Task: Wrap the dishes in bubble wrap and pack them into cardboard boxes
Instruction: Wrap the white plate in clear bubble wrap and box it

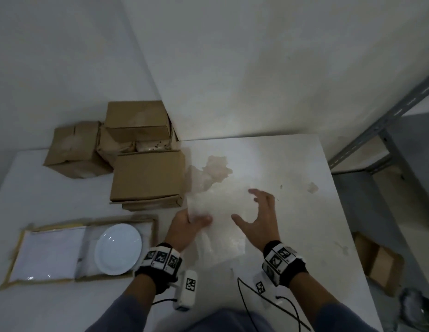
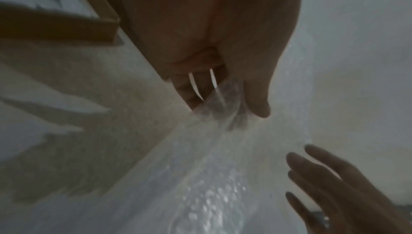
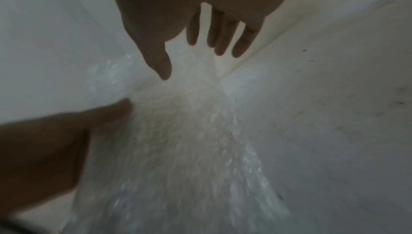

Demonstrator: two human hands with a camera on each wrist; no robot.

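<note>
left hand [image 1: 188, 224] pinches bubble wrap [image 1: 218, 207] edge over worktop [image 1: 292, 164]; right hand [image 1: 261, 219] spread, empty, above sheet. wrap light, floppy: grip corners. plate [image 1: 117, 249] in open box [image 1: 151, 226], likely fragile.

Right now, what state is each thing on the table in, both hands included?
Bubble wrap sheet: spread on the table, one edge lifted.
Left hand: pinching the sheet's edge.
Right hand: open, fingers spread above the sheet.
White plate: unwrapped, lying in the open box.
Cardboard boxes: closed, piled by the wall.
</note>
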